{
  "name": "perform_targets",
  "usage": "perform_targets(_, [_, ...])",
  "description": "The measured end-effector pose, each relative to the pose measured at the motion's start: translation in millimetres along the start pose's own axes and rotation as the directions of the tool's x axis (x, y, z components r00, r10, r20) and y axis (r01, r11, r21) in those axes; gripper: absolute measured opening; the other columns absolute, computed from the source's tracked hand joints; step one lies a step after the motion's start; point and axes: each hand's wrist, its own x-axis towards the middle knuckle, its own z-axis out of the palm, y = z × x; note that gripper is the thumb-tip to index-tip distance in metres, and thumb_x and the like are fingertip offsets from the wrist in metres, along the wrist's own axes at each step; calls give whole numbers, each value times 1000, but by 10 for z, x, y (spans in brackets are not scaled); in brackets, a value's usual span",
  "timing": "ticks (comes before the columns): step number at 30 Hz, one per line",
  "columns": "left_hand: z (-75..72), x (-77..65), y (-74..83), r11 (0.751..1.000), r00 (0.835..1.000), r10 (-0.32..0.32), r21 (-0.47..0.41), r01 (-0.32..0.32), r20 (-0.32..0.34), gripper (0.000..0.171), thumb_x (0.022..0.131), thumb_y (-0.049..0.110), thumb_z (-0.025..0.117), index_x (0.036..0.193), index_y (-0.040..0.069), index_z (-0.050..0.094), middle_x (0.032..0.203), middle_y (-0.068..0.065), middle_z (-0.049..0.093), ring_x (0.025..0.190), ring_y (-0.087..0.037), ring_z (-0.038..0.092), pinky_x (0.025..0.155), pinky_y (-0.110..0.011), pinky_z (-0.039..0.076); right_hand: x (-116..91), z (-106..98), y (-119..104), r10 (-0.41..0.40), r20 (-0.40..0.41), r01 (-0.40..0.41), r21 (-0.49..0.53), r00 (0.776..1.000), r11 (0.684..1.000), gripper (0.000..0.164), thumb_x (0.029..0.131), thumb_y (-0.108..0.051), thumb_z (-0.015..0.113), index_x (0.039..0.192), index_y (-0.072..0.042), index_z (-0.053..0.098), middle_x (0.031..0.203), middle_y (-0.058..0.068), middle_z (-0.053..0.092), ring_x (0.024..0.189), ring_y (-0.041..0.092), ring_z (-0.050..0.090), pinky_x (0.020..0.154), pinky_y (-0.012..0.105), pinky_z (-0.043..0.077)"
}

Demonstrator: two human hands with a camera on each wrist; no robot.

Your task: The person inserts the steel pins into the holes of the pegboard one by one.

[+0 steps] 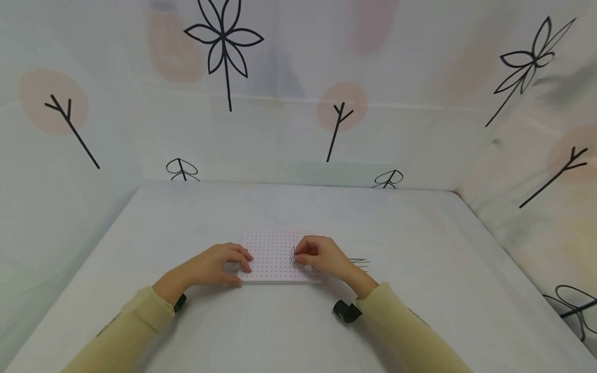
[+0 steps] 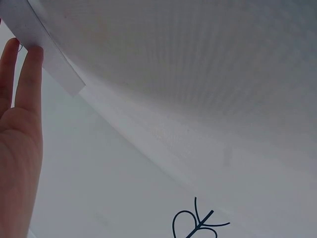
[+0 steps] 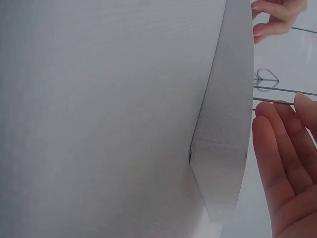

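Observation:
A white board with a grid of small pinkish dots lies on the table; its thick pale side fills the middle of the right wrist view. At its left edge rests my left hand, fingertips on top and thumb by the near corner. In the left wrist view, two fairly straight fingers reach the board's side. My right hand is over the right part of the board, pinching a thin dark rod between thumb and fingertip. Other thin rods stand upright from the board beside those fingertips.
Several loose thin dark rods lie on the white tabletop just right of the board, partly behind my right wrist. Patterned cloth walls enclose the table at the back and sides.

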Motion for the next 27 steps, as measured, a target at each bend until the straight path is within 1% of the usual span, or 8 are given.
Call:
perform_targets(6, [2,0,-14,1000,1000,1,5,-1,1,21,74,14,79,92,20,70,116,1,59,113,-22,51,97,-43,39,-9,-28,1,3,-7,-3,-17,1000,1000,8,83,-6,69,87,-9,64,86,-2,63,78,11,60,72,24,50])
perform_targets(12, [3,-1,-13,1000,1000,-3,13,3,3,21,74,14,79,92,20,70,116,2,59,113,-22,50,97,-43,39,-28,-65,24,-12,-23,11,-33,1000,999,10,81,-4,71,87,-9,65,85,-3,64,78,11,61,74,25,51])
perform_targets(18, [3,-1,-7,1000,1000,-1,16,1,-1,21,74,14,79,92,20,70,116,1,59,113,-23,50,97,-44,39,-61,-106,32,9,-39,-12,-65,999,998,10,81,-5,70,87,-10,65,86,-3,63,79,12,60,74,24,51])
perform_targets(27, [9,-6,-16,1000,1000,6,14,-6,-4,21,74,15,79,92,20,70,116,2,59,113,-23,51,97,-43,39,-141,-189,69,13,-57,-16,-55,998,998,9,82,-3,69,87,-9,66,87,-2,64,80,13,60,75,26,51])
